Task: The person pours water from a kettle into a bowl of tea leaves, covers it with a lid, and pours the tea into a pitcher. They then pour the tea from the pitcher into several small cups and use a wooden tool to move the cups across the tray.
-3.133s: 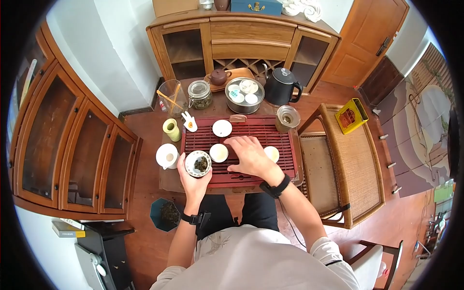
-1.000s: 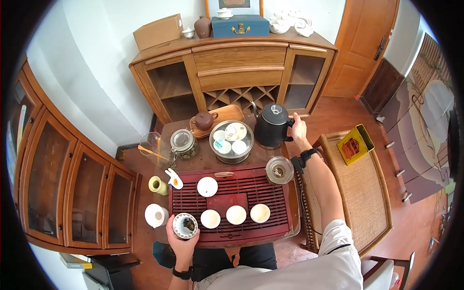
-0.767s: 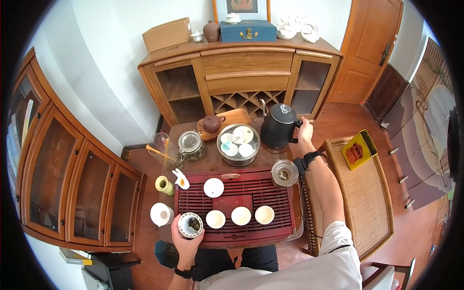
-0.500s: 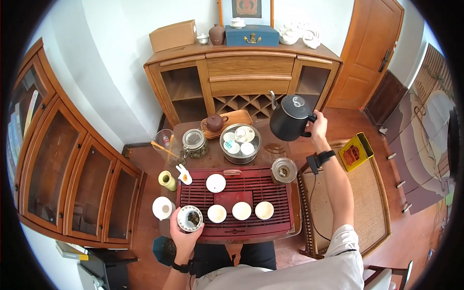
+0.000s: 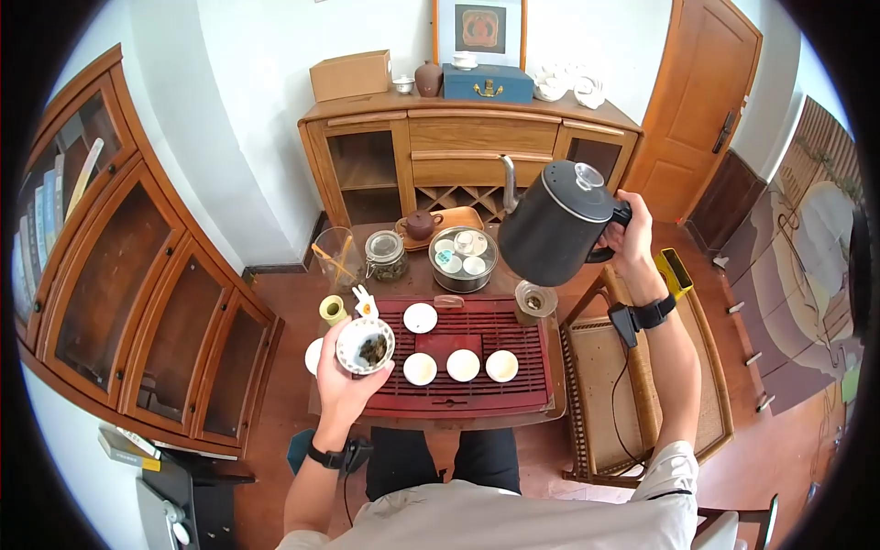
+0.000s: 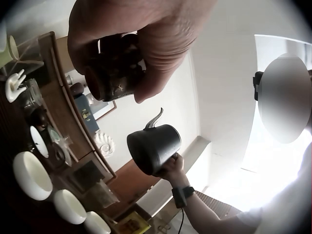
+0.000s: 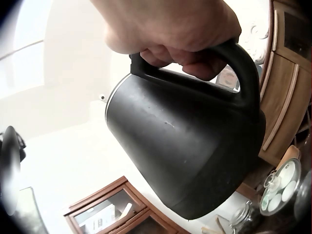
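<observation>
In the head view my left hand [image 5: 346,394] holds a white tea bowl [image 5: 348,358] with a patterned rim and dark wet tea leaves [image 5: 373,348] inside. Fingers and thumb go round its sides, over the tray's left front corner. My right hand [image 5: 632,231] grips the handle of a black gooseneck kettle [image 5: 555,229], raised above the table's right side with its spout pointing left. From the right wrist, the fingers show wrapped round the handle [image 7: 195,90]. Three white cups [image 5: 463,365] stand in a row on the red slatted tea tray [image 5: 513,403], a white dish [image 5: 420,318] behind them.
Behind the tray stand a lidded steel pot [image 5: 463,257], a glass jar [image 5: 386,255], a brown teapot [image 5: 423,224] and a glass [image 5: 335,257] with wooden tools. A strainer cup [image 5: 533,301] sits at the tray's right back corner. A rattan stand [image 5: 678,385] is at right.
My right hand moved from over the tray to the kettle, gripped its handle and lifted it off the table, up and toward me. My left hand, still holding the tea bowl, has risen.
</observation>
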{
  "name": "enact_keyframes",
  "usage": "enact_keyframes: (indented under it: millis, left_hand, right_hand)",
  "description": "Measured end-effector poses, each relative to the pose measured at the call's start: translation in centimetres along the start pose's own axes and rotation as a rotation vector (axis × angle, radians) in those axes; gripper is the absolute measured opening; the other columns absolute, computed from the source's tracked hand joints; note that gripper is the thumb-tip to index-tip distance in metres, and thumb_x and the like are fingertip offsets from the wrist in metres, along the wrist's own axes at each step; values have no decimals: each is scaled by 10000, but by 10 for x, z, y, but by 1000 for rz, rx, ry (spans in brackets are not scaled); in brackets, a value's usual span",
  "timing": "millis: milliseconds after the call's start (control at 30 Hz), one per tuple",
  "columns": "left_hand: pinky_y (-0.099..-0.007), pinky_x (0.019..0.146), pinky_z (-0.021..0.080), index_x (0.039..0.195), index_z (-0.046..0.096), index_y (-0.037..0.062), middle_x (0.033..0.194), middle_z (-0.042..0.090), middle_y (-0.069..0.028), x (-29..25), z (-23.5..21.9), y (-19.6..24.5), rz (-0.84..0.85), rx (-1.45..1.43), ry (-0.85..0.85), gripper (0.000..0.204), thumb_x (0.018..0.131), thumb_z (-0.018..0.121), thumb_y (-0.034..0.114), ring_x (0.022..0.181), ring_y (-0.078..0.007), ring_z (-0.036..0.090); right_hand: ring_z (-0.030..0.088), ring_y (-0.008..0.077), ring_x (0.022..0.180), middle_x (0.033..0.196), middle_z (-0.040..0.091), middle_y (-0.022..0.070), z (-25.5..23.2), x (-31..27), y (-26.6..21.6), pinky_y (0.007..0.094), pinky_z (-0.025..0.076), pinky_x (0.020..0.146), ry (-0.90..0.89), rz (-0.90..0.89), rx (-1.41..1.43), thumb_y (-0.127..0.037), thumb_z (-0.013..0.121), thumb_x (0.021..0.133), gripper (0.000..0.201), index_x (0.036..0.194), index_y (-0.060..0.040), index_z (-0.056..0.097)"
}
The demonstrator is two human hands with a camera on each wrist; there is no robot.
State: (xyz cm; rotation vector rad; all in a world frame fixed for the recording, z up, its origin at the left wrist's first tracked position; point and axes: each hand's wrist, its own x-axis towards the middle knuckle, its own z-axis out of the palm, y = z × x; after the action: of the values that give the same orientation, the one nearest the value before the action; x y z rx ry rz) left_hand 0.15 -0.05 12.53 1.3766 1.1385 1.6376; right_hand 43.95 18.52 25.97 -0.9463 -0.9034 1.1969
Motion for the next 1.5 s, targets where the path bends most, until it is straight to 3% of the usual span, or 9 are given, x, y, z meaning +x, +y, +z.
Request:
enact_keyframes:
  millis: [133,367,400,700,933,1000,1133,1500]
  left_hand:
    - [-381,1124,522,1513,445,-17,1386,646,-132,19,10,20,63,8,-57,901,748,922,-19,1291,-213,649]
    - [-381,1136,519,1530,447,-24,1395,640,-139,28,19,40,95,-64,-106,920,748,932,-2,1297,-218,647]
    - [-379,1133,521,1530,449,-18,1389,638,-136,28,21,42,83,-95,-110,919,748,931,-6,1294,-215,646]
    - [-374,1126,521,1515,463,-12,1380,644,-132,18,16,41,139,-7,-77,911,735,933,-1,1286,-210,646]
    - [-373,1119,518,1514,466,-12,1374,657,-139,15,11,35,97,7,-75,921,731,948,36,1287,-213,647]
    - [-373,1118,518,1511,469,-12,1374,656,-137,15,11,31,89,-4,-71,922,727,953,38,1287,-214,647]
    - [-375,1141,504,1517,433,-25,1377,644,-139,14,11,29,88,29,-84,917,745,928,-9,1305,-217,634]
    - [-376,1142,501,1517,439,-10,1384,634,-129,12,12,26,65,-30,-108,915,745,930,-17,1304,-210,629]
  right_hand:
    - [296,156,371,416,313,-30,40,-44,-9,317,339,485,-24,9,-94,-481,525,1023,616,488,-223,366]
    - [286,142,350,414,317,-31,63,-83,-5,317,372,478,-129,47,-170,-422,510,1041,583,519,-187,400]
    - [302,139,347,416,332,-25,58,-81,-3,317,378,473,-201,34,-172,-394,502,1051,584,517,-175,414]
    - [361,137,353,434,387,-13,73,-106,-22,322,371,454,-304,-32,-354,-294,532,1060,537,556,-110,511]
    - [349,116,360,430,389,-18,77,-110,-20,301,345,455,-304,-48,-491,-317,514,1057,562,530,-126,481]
    - [410,122,391,473,459,2,75,-109,-20,294,359,462,-320,-18,-514,-275,562,1057,493,608,-70,575]
    - [426,119,401,488,490,9,82,-113,-20,291,348,460,-308,-21,-524,-272,585,1048,486,615,-51,597]
    - [447,98,440,501,516,15,93,-114,-22,293,326,469,-305,-30,-698,-280,585,1032,538,545,-51,565]
